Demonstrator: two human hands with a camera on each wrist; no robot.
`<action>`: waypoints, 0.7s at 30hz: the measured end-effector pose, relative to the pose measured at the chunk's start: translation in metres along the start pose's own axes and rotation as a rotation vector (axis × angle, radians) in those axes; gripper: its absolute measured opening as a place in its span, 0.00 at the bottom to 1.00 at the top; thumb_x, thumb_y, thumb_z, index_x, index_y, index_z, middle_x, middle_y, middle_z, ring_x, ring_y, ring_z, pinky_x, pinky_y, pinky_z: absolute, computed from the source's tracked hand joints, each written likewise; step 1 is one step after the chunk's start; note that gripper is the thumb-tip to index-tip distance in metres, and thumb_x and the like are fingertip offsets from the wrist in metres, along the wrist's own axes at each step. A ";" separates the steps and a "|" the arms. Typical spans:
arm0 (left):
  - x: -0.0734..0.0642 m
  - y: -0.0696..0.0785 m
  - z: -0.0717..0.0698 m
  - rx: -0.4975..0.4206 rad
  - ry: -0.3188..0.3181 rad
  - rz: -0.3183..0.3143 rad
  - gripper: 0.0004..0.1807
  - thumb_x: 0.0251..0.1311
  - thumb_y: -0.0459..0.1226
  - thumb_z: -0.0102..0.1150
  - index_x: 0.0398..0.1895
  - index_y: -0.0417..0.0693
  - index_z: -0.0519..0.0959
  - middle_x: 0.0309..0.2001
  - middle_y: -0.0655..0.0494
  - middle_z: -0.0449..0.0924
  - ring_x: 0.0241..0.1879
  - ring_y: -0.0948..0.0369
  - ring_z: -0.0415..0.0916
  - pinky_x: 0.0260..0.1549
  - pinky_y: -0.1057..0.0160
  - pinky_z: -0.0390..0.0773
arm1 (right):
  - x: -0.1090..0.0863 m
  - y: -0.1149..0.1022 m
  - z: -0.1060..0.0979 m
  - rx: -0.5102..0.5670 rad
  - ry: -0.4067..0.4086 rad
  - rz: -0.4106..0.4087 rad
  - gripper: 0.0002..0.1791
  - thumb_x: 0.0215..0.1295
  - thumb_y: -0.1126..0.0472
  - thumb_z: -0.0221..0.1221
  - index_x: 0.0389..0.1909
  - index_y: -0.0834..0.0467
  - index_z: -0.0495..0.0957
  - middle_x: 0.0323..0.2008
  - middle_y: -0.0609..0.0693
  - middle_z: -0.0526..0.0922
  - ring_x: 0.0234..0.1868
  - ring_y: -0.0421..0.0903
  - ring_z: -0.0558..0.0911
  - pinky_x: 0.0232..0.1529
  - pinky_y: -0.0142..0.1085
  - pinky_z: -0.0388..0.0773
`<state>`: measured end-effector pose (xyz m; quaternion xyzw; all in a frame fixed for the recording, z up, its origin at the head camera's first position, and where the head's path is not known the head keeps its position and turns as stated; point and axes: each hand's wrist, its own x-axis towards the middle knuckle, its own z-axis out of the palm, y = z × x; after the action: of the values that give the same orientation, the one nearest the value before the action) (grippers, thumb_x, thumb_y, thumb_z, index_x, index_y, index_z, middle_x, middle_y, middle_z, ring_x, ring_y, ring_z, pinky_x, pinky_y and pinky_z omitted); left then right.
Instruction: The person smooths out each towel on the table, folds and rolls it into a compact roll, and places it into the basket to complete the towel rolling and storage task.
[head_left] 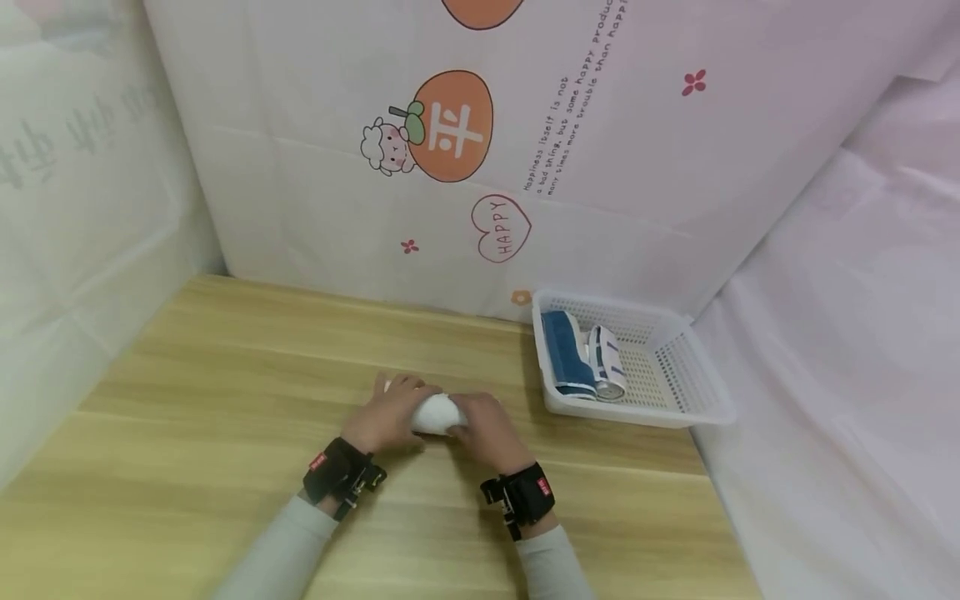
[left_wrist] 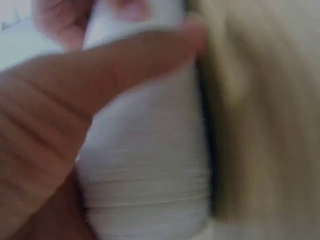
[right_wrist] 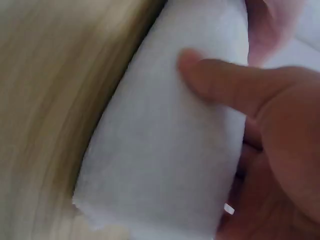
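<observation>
Both hands hold a rolled white towel [head_left: 438, 414] low over the wooden table. My left hand [head_left: 392, 414] grips its left part; in the left wrist view the thumb [left_wrist: 130, 62] lies across the roll. At the other end, my right hand [head_left: 487, 429] has its thumb [right_wrist: 225, 82] pressed on the near face and its fingers behind, as the right wrist view shows. The towel [right_wrist: 160, 135] looks smooth and thick there, its lower edge close over the wood. Part of the roll is hidden under the hands.
A white plastic basket [head_left: 678, 414] stands at the back right of the table [head_left: 247, 375]. Inside lie a blue rolled towel [head_left: 566, 350] and a white striped roll [head_left: 606, 362]. Printed sheeting [head_left: 600, 242] rises behind the table, with more white sheeting at both sides.
</observation>
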<state>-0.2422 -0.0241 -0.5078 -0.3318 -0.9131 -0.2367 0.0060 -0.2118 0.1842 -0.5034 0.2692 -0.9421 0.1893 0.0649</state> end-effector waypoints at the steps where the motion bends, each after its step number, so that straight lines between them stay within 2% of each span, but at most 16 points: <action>1: 0.000 0.000 0.002 0.022 0.005 0.007 0.38 0.43 0.43 0.82 0.61 0.51 0.78 0.57 0.48 0.80 0.61 0.43 0.71 0.66 0.29 0.56 | -0.002 0.002 0.001 0.026 -0.016 0.007 0.15 0.64 0.61 0.69 0.50 0.58 0.82 0.43 0.51 0.88 0.44 0.47 0.85 0.46 0.42 0.82; 3: 0.001 -0.003 0.006 0.056 0.022 0.037 0.33 0.44 0.44 0.81 0.57 0.54 0.80 0.52 0.52 0.82 0.56 0.47 0.75 0.61 0.36 0.66 | -0.005 0.004 0.001 0.075 -0.052 0.028 0.15 0.67 0.60 0.66 0.53 0.58 0.80 0.45 0.51 0.87 0.46 0.46 0.84 0.47 0.42 0.81; 5: 0.004 -0.006 0.008 0.049 0.046 0.083 0.25 0.46 0.44 0.79 0.51 0.56 0.83 0.46 0.57 0.85 0.48 0.53 0.80 0.52 0.46 0.74 | -0.007 0.005 0.001 0.123 -0.077 0.046 0.19 0.67 0.58 0.67 0.55 0.60 0.79 0.46 0.52 0.86 0.46 0.47 0.83 0.48 0.43 0.80; 7: 0.005 -0.010 0.007 0.000 0.049 0.126 0.21 0.48 0.43 0.78 0.46 0.57 0.84 0.41 0.61 0.86 0.41 0.58 0.81 0.43 0.54 0.77 | -0.008 0.004 0.002 0.144 -0.088 0.058 0.23 0.60 0.58 0.72 0.54 0.59 0.79 0.45 0.51 0.86 0.46 0.47 0.83 0.48 0.43 0.80; 9: 0.007 -0.013 0.004 -0.058 0.025 0.149 0.18 0.49 0.42 0.77 0.45 0.57 0.85 0.39 0.63 0.87 0.38 0.61 0.81 0.40 0.58 0.79 | -0.008 0.003 0.004 0.123 -0.083 0.071 0.26 0.51 0.59 0.76 0.52 0.57 0.80 0.43 0.48 0.86 0.44 0.45 0.82 0.47 0.41 0.80; 12: 0.009 -0.014 -0.003 -0.130 -0.029 0.134 0.21 0.48 0.40 0.78 0.48 0.53 0.85 0.43 0.61 0.87 0.42 0.60 0.82 0.43 0.56 0.80 | -0.007 0.002 0.008 0.044 -0.054 0.085 0.28 0.41 0.60 0.79 0.46 0.54 0.80 0.38 0.45 0.84 0.39 0.43 0.81 0.41 0.37 0.79; 15: 0.015 -0.011 -0.010 -0.167 -0.038 0.124 0.26 0.44 0.39 0.80 0.50 0.50 0.84 0.46 0.57 0.87 0.46 0.57 0.82 0.48 0.52 0.80 | -0.010 0.004 0.006 -0.007 -0.002 0.104 0.25 0.43 0.59 0.77 0.44 0.53 0.80 0.36 0.44 0.84 0.36 0.41 0.80 0.36 0.35 0.77; 18: 0.029 -0.001 -0.021 -0.204 0.022 0.128 0.33 0.43 0.40 0.82 0.56 0.46 0.82 0.52 0.52 0.84 0.51 0.53 0.80 0.53 0.48 0.80 | -0.018 0.007 -0.009 -0.013 0.075 0.164 0.28 0.46 0.55 0.76 0.51 0.54 0.80 0.40 0.47 0.85 0.37 0.44 0.82 0.36 0.37 0.79; 21: 0.049 0.013 -0.032 -0.272 0.098 0.139 0.39 0.48 0.45 0.80 0.65 0.46 0.76 0.61 0.48 0.79 0.60 0.50 0.75 0.59 0.46 0.77 | -0.033 0.010 -0.043 0.012 0.156 0.283 0.36 0.46 0.52 0.76 0.59 0.57 0.77 0.45 0.52 0.86 0.41 0.50 0.84 0.38 0.44 0.82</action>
<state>-0.2772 0.0004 -0.4651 -0.3801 -0.8461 -0.3731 0.0221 -0.1880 0.2246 -0.4746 0.1187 -0.9616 0.2223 0.1090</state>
